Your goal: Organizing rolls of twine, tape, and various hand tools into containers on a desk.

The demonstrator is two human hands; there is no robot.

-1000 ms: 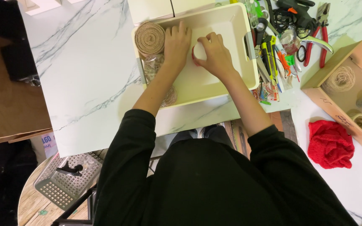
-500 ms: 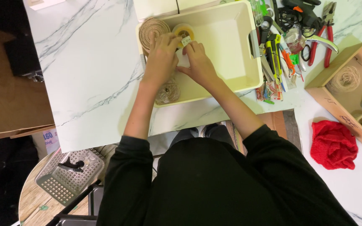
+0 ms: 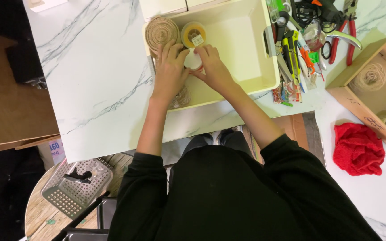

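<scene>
While my hands meet inside the cream tray (image 3: 271, 67), these lines tell how things stand.

Grip: my left hand (image 3: 169, 67) and right hand (image 3: 213, 67) both close their fingers on one small white roll (image 3: 193, 60), pinched between them.

Where the roll is: over the left half of the tray, just below the yellow spool (image 3: 194, 34).

What has changed: half a second ago I had the roll close against the yellow spool near the tray's top left corner; now it sits a little lower and nearer the tray's middle, and the spool shows whole. I judge that I am working at the roll, not putting it down.

Count in the tray: one jute twine spool (image 3: 161, 31) in its top left corner, one yellow spool, one white roll, and one coil of twine (image 3: 182, 96) partly under my left wrist.

Count right of the tray: one heap of hand tools (image 3: 304, 44), one cardboard box (image 3: 371, 85), one red cloth (image 3: 358, 147).
</scene>
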